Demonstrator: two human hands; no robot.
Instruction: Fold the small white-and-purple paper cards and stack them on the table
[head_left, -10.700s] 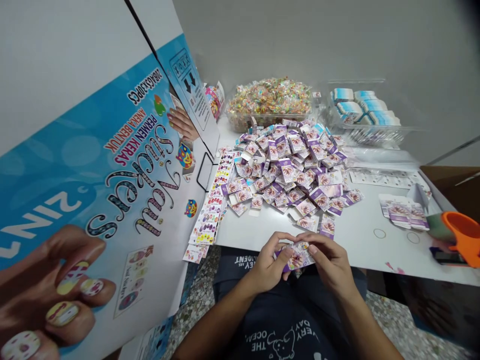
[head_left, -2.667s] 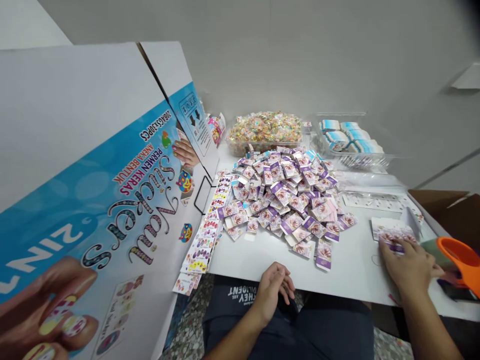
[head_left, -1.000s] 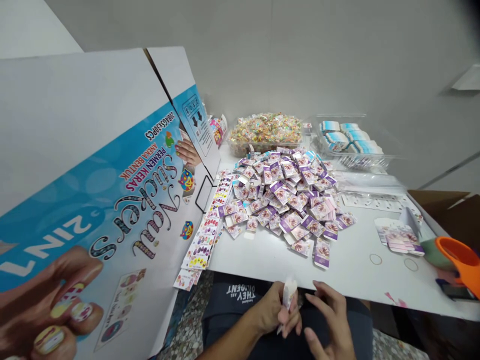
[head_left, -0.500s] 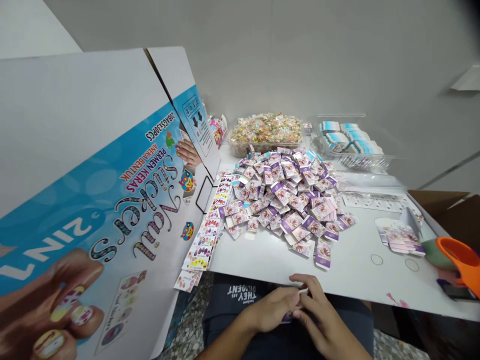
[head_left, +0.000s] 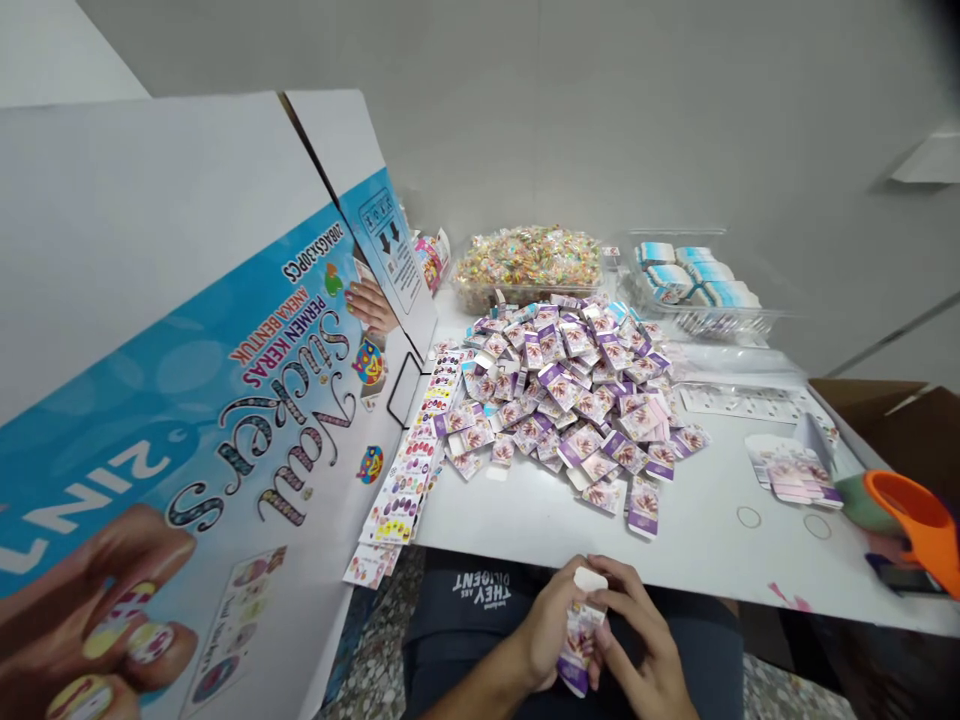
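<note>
Fingers (head_left: 611,625) of our left hand (head_left: 544,635) and right hand (head_left: 649,650) pinch a small flat carton (head_left: 579,640) upright between them, just below the table edge (head_left: 525,550); squeezing unevenly could crease it.

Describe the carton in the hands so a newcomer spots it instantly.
Start at the white table with its big pile of purple cartons. Below the near edge, over the lap, the left hand and right hand share a grip on one small purple carton: the only one off the table, upright, white flap raised.

The orange object (head_left: 911,515) is cut off at the right edge, its kind unclear.
</note>
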